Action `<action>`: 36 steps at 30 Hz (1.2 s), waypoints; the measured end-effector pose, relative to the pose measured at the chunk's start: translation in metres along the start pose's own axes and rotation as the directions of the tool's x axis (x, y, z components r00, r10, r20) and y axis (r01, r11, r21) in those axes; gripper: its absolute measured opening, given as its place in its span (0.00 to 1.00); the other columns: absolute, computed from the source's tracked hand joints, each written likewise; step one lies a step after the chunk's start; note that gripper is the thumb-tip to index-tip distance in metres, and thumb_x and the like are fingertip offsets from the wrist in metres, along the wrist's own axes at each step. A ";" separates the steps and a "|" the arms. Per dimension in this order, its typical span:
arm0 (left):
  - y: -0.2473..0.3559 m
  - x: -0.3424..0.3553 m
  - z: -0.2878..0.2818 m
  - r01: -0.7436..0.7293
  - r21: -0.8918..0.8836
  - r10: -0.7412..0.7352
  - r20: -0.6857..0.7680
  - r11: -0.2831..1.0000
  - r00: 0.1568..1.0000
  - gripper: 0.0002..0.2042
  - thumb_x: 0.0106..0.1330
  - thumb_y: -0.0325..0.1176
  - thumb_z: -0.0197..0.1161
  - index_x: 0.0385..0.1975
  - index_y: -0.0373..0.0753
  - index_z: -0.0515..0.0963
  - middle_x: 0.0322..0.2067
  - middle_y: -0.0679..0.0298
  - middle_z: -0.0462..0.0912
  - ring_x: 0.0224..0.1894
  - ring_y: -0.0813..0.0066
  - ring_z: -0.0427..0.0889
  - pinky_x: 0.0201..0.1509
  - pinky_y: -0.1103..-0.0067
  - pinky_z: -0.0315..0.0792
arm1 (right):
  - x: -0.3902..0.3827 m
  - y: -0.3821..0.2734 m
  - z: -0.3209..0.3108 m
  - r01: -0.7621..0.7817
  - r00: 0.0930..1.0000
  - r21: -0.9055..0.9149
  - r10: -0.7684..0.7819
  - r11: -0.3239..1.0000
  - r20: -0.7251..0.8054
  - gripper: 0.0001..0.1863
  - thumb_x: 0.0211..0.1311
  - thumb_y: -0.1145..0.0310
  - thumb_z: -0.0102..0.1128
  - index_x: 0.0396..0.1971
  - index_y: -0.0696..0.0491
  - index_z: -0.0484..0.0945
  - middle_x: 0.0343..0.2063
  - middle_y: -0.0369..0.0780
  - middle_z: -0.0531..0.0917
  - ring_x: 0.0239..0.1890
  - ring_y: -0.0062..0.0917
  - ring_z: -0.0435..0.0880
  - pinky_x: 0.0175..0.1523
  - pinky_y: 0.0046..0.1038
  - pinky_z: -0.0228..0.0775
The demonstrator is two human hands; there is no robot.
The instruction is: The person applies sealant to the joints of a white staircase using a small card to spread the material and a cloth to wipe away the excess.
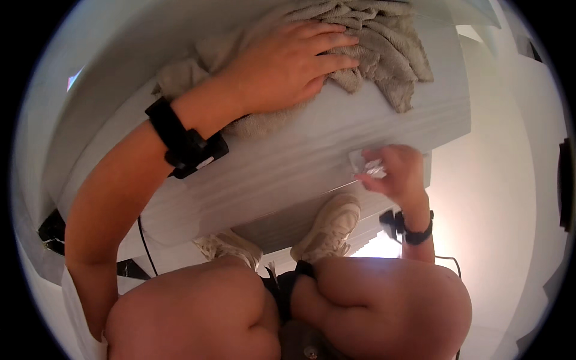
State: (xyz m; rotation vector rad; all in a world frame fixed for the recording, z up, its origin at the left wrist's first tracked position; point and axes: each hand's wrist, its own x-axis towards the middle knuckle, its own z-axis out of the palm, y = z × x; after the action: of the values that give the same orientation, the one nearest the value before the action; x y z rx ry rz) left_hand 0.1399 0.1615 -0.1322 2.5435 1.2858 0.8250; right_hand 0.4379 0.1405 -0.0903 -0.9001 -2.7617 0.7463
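Observation:
My left hand [288, 65] lies flat on a bunched grey-brown cloth [393, 57], fingers stretched out and apart. The cloth is spread in folds over a pale grey, faintly streaked step [282, 162], and part of it runs under my palm and wrist. Lower and to the right, my right hand [396, 171] is closed on a small crumpled white piece [375, 168], held near the right end of the step's front edge. Slight blur keeps me from telling whether it is tissue or thin plastic.
My shoes [333, 222] stand on a lower grey surface, below the step's front edge. A black strap with a small box [192, 150] circles my left wrist, another [414, 231] my right. Thin cables run beside my knees. A pale wall [510, 150] curves along the right.

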 end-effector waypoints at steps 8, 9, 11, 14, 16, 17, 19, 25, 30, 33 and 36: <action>-0.004 -0.004 -0.003 -0.002 0.015 0.002 -0.002 1.000 1.000 0.24 0.61 0.23 0.59 0.59 0.48 0.75 0.66 0.66 0.70 0.69 0.62 0.66 0.71 0.64 0.62 | 0.019 -0.003 -0.002 0.089 0.995 -0.022 -0.088 0.996 0.050 0.21 0.45 0.49 0.76 0.29 0.48 0.80 0.17 0.35 0.78 0.18 0.32 0.78 0.24 0.31 0.68; -0.003 -0.004 -0.003 -0.006 0.020 0.006 -0.012 1.000 1.000 0.24 0.61 0.24 0.60 0.59 0.48 0.75 0.66 0.66 0.70 0.68 0.62 0.66 0.71 0.64 0.62 | 0.019 -0.004 -0.003 0.090 0.995 -0.023 -0.089 0.996 0.052 0.21 0.45 0.49 0.76 0.29 0.48 0.80 0.17 0.35 0.78 0.18 0.32 0.78 0.24 0.31 0.68; -0.002 -0.002 -0.002 -0.006 0.016 0.006 -0.012 1.000 1.000 0.24 0.61 0.24 0.60 0.59 0.48 0.75 0.67 0.67 0.70 0.68 0.62 0.66 0.71 0.64 0.62 | 0.020 -0.011 -0.003 0.155 0.987 0.003 -0.155 0.988 0.031 0.21 0.45 0.48 0.76 0.28 0.48 0.80 0.15 0.34 0.77 0.18 0.32 0.78 0.24 0.31 0.67; -0.001 -0.002 -0.001 -0.015 0.013 0.015 -0.016 1.000 1.000 0.24 0.61 0.24 0.60 0.59 0.49 0.74 0.67 0.67 0.69 0.68 0.62 0.66 0.71 0.63 0.61 | 0.018 -0.011 -0.005 0.162 0.984 0.008 -0.163 0.987 0.075 0.22 0.44 0.47 0.76 0.28 0.49 0.80 0.15 0.35 0.77 0.18 0.32 0.79 0.24 0.31 0.67; -0.001 -0.001 -0.001 -0.014 0.010 0.014 -0.024 1.000 1.000 0.25 0.61 0.24 0.60 0.59 0.49 0.74 0.67 0.67 0.69 0.68 0.62 0.66 0.71 0.63 0.61 | 0.023 0.004 -0.011 0.088 0.995 -0.052 -0.086 0.995 0.044 0.23 0.43 0.47 0.76 0.29 0.49 0.79 0.15 0.36 0.76 0.19 0.33 0.79 0.24 0.31 0.67; -0.001 -0.001 -0.001 -0.011 -0.004 0.010 -0.016 1.000 1.000 0.25 0.61 0.24 0.60 0.60 0.49 0.74 0.67 0.67 0.69 0.68 0.63 0.66 0.71 0.63 0.61 | 0.022 0.002 -0.010 0.088 0.995 -0.051 -0.086 0.995 0.049 0.23 0.43 0.47 0.76 0.29 0.49 0.79 0.15 0.36 0.76 0.19 0.33 0.79 0.24 0.31 0.67; -0.001 -0.002 0.000 0.000 -0.014 0.000 -0.007 1.000 1.000 0.25 0.61 0.24 0.61 0.60 0.49 0.74 0.67 0.67 0.69 0.69 0.63 0.66 0.71 0.63 0.61 | 0.015 -0.007 -0.005 0.167 0.981 0.028 -0.169 0.986 0.100 0.23 0.43 0.47 0.76 0.29 0.49 0.79 0.14 0.37 0.76 0.19 0.34 0.79 0.24 0.31 0.67; -0.002 0.001 0.004 -0.015 0.012 0.015 -0.016 1.000 1.000 0.24 0.61 0.25 0.60 0.59 0.50 0.74 0.66 0.67 0.69 0.69 0.62 0.66 0.71 0.62 0.61 | 0.021 0.011 -0.015 -0.010 0.998 0.023 0.009 1.000 0.054 0.23 0.44 0.46 0.74 0.28 0.50 0.80 0.15 0.35 0.75 0.18 0.32 0.78 0.25 0.31 0.67; 0.006 -0.005 0.001 -0.007 0.035 0.005 0.037 0.999 0.999 0.25 0.60 0.26 0.61 0.59 0.49 0.74 0.68 0.65 0.68 0.70 0.60 0.63 0.74 0.62 0.57 | 0.000 -0.016 -0.003 0.117 0.989 0.008 -0.118 0.993 0.092 0.22 0.44 0.47 0.75 0.28 0.49 0.81 0.16 0.35 0.77 0.19 0.33 0.78 0.25 0.32 0.67; 0.039 -0.029 -0.004 0.017 0.038 -0.024 0.177 0.999 0.984 0.27 0.58 0.28 0.62 0.60 0.49 0.73 0.69 0.62 0.65 0.72 0.57 0.60 0.75 0.59 0.55 | -0.020 0.005 -0.011 -0.074 0.997 -0.023 0.074 0.997 -0.003 0.24 0.43 0.44 0.75 0.28 0.50 0.81 0.16 0.35 0.77 0.18 0.31 0.78 0.25 0.30 0.67; 0.076 -0.064 -0.042 0.045 -0.016 -0.034 0.424 0.999 0.905 0.25 0.60 0.33 0.59 0.61 0.46 0.73 0.70 0.61 0.63 0.73 0.57 0.58 0.76 0.60 0.53 | -0.046 0.020 -0.033 -0.168 0.958 0.136 0.194 0.976 -0.213 0.27 0.52 0.41 0.70 0.29 0.54 0.81 0.18 0.36 0.79 0.19 0.26 0.78 0.26 0.26 0.66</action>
State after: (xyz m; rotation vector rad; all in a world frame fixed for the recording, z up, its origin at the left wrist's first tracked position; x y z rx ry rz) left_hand 0.1391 0.0609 -0.0929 2.4762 1.1664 0.2486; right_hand 0.4949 0.1413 -0.0712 -1.1480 -2.4366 0.7720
